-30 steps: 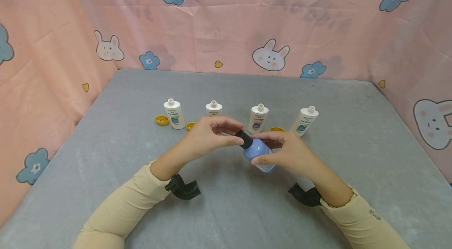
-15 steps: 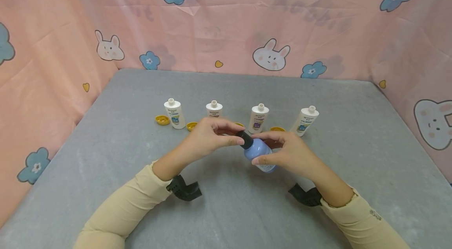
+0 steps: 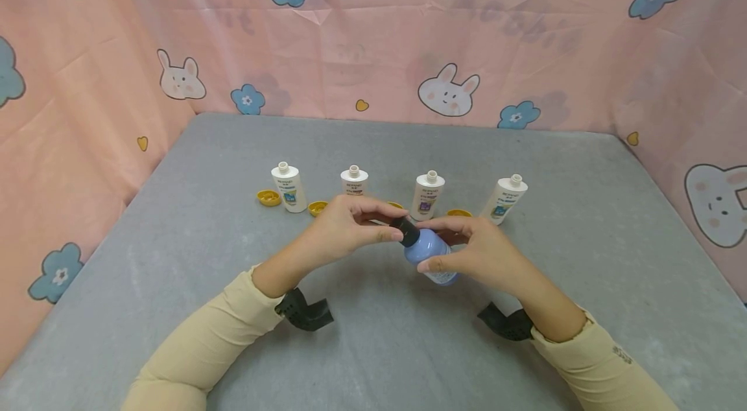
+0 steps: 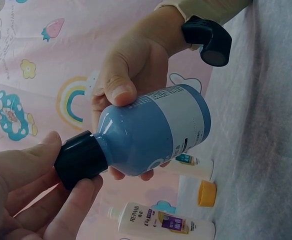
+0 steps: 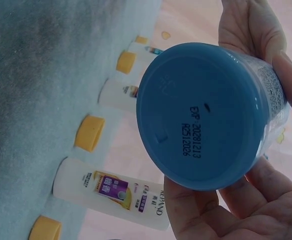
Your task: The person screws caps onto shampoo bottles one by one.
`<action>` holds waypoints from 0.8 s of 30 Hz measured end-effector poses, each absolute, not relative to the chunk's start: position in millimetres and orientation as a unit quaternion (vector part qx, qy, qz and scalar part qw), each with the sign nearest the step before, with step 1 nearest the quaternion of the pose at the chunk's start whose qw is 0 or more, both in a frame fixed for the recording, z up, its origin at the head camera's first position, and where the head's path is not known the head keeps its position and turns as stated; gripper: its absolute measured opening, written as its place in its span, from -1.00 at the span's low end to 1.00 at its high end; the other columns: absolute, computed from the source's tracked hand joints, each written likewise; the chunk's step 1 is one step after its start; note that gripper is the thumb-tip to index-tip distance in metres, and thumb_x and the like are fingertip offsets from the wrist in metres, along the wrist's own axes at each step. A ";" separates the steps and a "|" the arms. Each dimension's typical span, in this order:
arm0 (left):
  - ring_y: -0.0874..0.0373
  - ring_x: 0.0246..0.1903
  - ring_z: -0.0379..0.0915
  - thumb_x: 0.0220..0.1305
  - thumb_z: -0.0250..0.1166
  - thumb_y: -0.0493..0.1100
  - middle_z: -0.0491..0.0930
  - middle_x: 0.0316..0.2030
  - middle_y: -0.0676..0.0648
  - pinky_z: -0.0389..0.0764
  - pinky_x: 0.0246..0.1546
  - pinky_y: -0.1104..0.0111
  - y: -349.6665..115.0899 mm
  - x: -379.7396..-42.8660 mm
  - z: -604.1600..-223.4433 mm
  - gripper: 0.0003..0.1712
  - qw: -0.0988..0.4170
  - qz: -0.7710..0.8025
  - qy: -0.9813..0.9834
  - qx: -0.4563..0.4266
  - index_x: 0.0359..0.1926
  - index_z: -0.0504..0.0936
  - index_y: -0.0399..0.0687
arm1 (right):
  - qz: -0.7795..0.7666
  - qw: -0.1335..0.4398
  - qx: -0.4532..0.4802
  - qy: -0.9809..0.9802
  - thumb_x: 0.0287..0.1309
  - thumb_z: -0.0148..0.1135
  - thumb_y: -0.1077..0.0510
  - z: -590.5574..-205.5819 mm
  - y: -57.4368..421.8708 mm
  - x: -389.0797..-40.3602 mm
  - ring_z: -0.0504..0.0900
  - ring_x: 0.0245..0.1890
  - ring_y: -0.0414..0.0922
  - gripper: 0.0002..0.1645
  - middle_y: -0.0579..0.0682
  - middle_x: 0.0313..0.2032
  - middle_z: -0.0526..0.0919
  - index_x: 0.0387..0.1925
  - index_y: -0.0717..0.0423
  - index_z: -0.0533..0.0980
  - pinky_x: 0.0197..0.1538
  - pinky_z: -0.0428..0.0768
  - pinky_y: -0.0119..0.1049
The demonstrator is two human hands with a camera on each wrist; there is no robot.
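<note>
A glossy blue bottle (image 3: 425,246) with a white label is held tilted above the grey table, its neck toward the upper left in the head view. My right hand (image 3: 475,252) grips its body, the thumb on the near side and the fingers on the far side. My left hand (image 3: 347,223) pinches the black cap (image 3: 407,232) between thumb and fingers. In the left wrist view, the cap (image 4: 81,159) sits at the neck of the bottle (image 4: 136,132). The right wrist view looks at the flat bottle base (image 5: 201,117), printed with a date.
Behind the hands, several white bottles stand uncapped in a row, among them a left one (image 3: 288,189) and a right one (image 3: 504,198), which looks tilted. Yellow caps lie near them, such as one at the left (image 3: 268,198). A printed pink cloth (image 3: 362,28) hangs behind the table.
The left hand and the black cap have shifted very slightly right, the left fingertips a little further over the cap. The right hand keeps its grip nearly unmoved.
</note>
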State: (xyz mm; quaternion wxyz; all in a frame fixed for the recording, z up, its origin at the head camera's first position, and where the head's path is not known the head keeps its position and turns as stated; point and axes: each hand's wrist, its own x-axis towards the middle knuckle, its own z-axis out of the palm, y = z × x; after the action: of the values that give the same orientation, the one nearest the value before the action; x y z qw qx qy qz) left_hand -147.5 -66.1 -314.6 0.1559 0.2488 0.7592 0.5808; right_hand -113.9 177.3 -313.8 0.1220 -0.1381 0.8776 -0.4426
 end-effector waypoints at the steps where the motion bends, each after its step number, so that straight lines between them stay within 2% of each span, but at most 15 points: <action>1: 0.12 -0.11 0.71 0.18 0.44 -0.26 0.73 -0.02 -0.15 0.70 -0.06 0.34 -66.2 -147.6 -314.6 -0.61 0.157 0.580 0.759 0.251 0.06 0.70 -0.20 | -0.442 0.122 -0.139 0.878 -0.09 0.59 -0.05 -313.6 177.4 -114.0 0.66 0.02 -0.03 -0.32 0.07 0.07 0.65 0.12 0.03 0.62 0.12 0.62 0.05; 7: 0.15 -0.10 0.70 0.20 0.43 -0.27 0.72 0.00 -0.14 0.70 -0.06 0.33 -66.9 -147.7 -315.1 -0.62 0.163 0.580 0.753 0.262 0.06 0.70 -0.20 | -0.441 0.127 -0.141 0.877 -0.09 0.60 -0.06 -312.2 177.6 -113.9 0.66 0.03 -0.03 -0.31 0.07 0.08 0.65 0.13 0.02 0.62 0.13 0.61 0.06; 14: 0.05 -0.02 0.69 0.23 0.40 -0.28 0.70 0.04 -0.15 0.70 -0.01 0.31 -66.9 -147.9 -314.5 -0.62 0.164 0.583 0.747 0.273 0.08 0.68 -0.22 | -0.442 0.128 -0.146 0.876 -0.08 0.59 -0.05 -312.7 178.2 -115.1 0.64 0.02 -0.04 -0.31 0.07 0.07 0.65 0.12 0.04 0.62 0.13 0.61 0.04; 20: 0.09 0.07 0.63 0.22 0.42 -0.23 0.68 0.06 -0.10 0.67 0.05 0.32 -65.4 -147.1 -314.6 -0.58 0.164 0.590 0.749 0.253 0.12 0.66 -0.14 | -0.446 0.118 -0.138 0.876 -0.09 0.60 -0.03 -312.9 178.3 -115.0 0.63 -0.01 -0.05 -0.32 0.06 0.04 0.65 0.12 0.06 0.62 0.10 0.60 -0.09; 24: 0.14 0.06 0.62 0.20 0.44 -0.21 0.68 0.05 -0.08 0.66 0.06 0.32 -65.2 -146.7 -314.6 -0.57 0.164 0.592 0.751 0.241 0.11 0.66 -0.13 | -0.449 0.121 -0.136 0.875 -0.09 0.60 -0.04 -313.1 177.9 -115.1 0.63 -0.02 -0.05 -0.32 0.07 0.05 0.65 0.11 0.06 0.62 0.09 0.61 -0.08</action>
State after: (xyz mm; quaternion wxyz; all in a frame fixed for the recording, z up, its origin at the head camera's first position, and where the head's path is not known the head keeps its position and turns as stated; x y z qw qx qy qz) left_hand -146.7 -65.2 -314.6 0.1640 0.2405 0.7514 0.5922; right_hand -115.1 177.9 -313.1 0.1215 -0.1361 0.8749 -0.4486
